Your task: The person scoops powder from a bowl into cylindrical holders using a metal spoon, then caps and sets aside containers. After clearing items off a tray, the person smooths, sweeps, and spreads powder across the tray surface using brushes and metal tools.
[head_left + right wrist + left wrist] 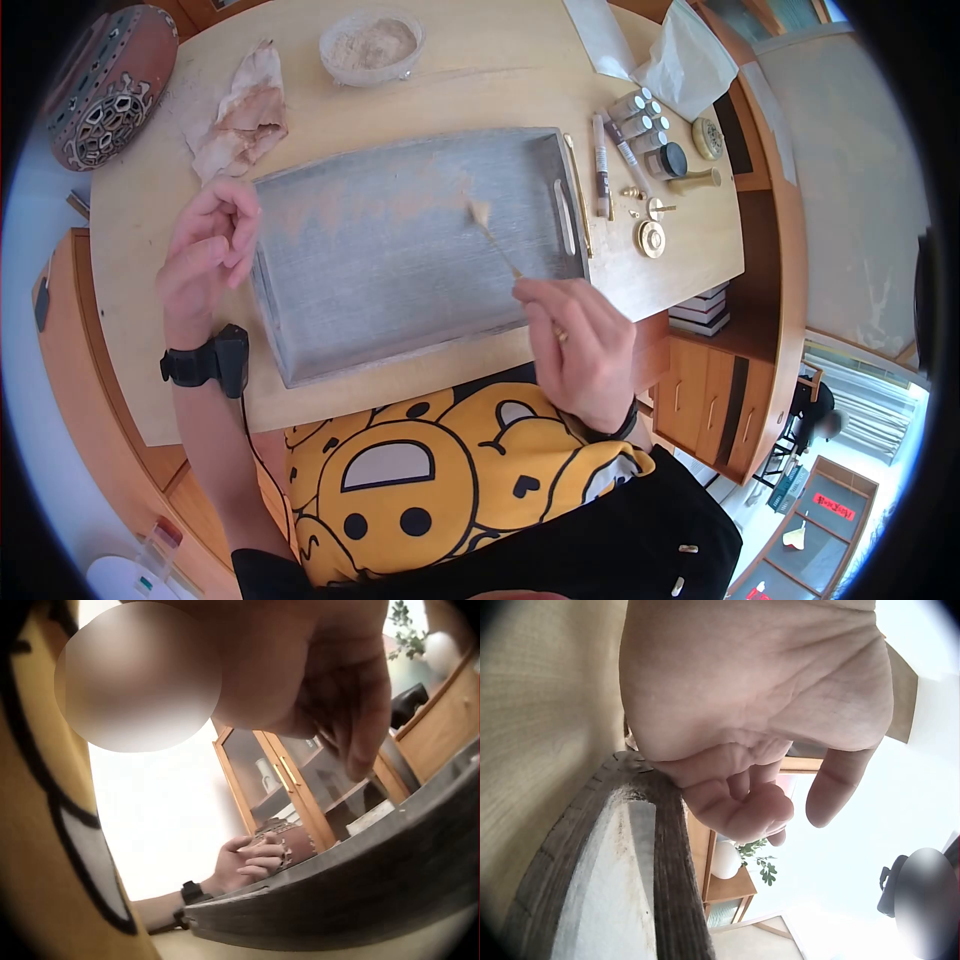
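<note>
A grey wooden tray with raised sides lies on the table, reddish-brown powder smeared over its far half. My right hand pinches the thin handle of a brush between thumb and fingers. The fluffy, powder-coloured brush head is at the tray's floor, right of its middle. At the tray's left rim is my left hand, palm up, fingers loosely curled around nothing. In the left wrist view that hand's little-finger side is right at the tray's corner.
A glass bowl of brown powder stands behind the tray. A stained cloth and a patterned pot are at the left. To the right are several small jars, marker pens, brass pieces and a white bag.
</note>
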The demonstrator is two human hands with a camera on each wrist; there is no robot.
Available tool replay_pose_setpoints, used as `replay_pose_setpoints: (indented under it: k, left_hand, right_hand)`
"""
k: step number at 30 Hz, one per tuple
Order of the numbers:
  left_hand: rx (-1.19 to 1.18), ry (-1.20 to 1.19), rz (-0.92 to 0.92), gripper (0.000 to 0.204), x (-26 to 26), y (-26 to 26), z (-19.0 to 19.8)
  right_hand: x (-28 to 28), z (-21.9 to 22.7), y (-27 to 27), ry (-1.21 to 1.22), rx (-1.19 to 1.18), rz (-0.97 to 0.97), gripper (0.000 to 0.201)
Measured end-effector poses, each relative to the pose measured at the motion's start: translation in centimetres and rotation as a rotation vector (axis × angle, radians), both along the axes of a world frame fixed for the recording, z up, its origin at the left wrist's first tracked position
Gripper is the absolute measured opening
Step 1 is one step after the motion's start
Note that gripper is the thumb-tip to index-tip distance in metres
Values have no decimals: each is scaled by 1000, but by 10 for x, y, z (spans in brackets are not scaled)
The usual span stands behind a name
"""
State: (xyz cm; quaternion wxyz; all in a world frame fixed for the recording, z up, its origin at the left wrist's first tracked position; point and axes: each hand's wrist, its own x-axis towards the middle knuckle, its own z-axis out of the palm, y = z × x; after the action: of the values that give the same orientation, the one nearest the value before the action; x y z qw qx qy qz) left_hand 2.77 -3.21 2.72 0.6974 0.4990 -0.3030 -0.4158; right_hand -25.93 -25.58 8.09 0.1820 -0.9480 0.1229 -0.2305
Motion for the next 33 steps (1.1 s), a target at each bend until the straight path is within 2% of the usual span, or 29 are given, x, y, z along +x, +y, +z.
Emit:
replay_pose_setpoints:
  k: [1, 3, 5, 7, 9, 11, 13, 15, 16, 17, 19, 21, 23, 24, 25, 27, 29, 31, 33]
  left_hand:
    - [1, 7, 13, 47, -1, 0, -1]
    - [28, -8, 9, 50, -1, 1, 0]
    - [53, -32, 6, 53, 1, 2, 0]
    - [45, -31, -8, 53, 1, 2, -1]
    - [42, -35, -4, 53, 2, 2, -2]
    - [36, -39, 0, 53, 3, 2, -4]
    - [32, -43, -21, 54, 5, 2, -3]
    - [32, -39, -22, 53, 4, 2, -2]
    - [31, -32, -21, 53, 4, 2, -3]
    - [28, -31, -23, 53, 4, 2, -3]
    - [26, -19, -19, 53, 4, 3, -5]
    - [32, -20, -16, 52, 3, 3, -2]
    - [38, -29, -22, 52, 4, 2, 0]
    - [32, -23, -23, 51, 3, 2, -1]
    - [25, -16, -23, 50, 3, 2, -2]
    - [23, -21, -17, 50, 2, 1, -2]
    - [22, -29, -7, 49, 3, 1, -1]
    - [12, -14, -22, 49, 3, 1, -2]
    - [17, -13, -17, 49, 2, 1, -3]
  right_hand:
    - [3, 1, 1, -59, 37, 100, 18]
    - [-13, 2, -9, -128, 20, -10, 17]
    - [-24, 15, -22, -55, 63, -129, 10]
    - [-30, 24, -31, -13, 140, -156, 8]
    - [-32, 35, -37, 24, 210, -185, 13]
    - [-32, 49, -39, 40, 379, -211, 18]
    - [-22, 58, -47, 101, 378, -182, 19]
    - [-6, 60, -57, 294, 293, -53, 16]
    - [0, 56, -62, 358, 282, -59, 15]
    - [6, 54, -64, 358, 280, -62, 15]
    - [15, 51, -66, 209, 216, -51, 14]
    - [13, 60, -69, 180, 273, -34, 14]
    - [10, 70, -74, 333, 257, 152, 13]
    - [13, 66, -74, 440, 253, 202, 13]
    - [19, 59, -73, 444, 253, 201, 13]
    - [32, 45, -72, 349, -29, 202, 13]
    - [35, 48, -74, 324, 47, 156, 13]
    - [31, 67, -78, 341, 393, 142, 10]
    - [30, 68, -79, 416, 405, 177, 11]
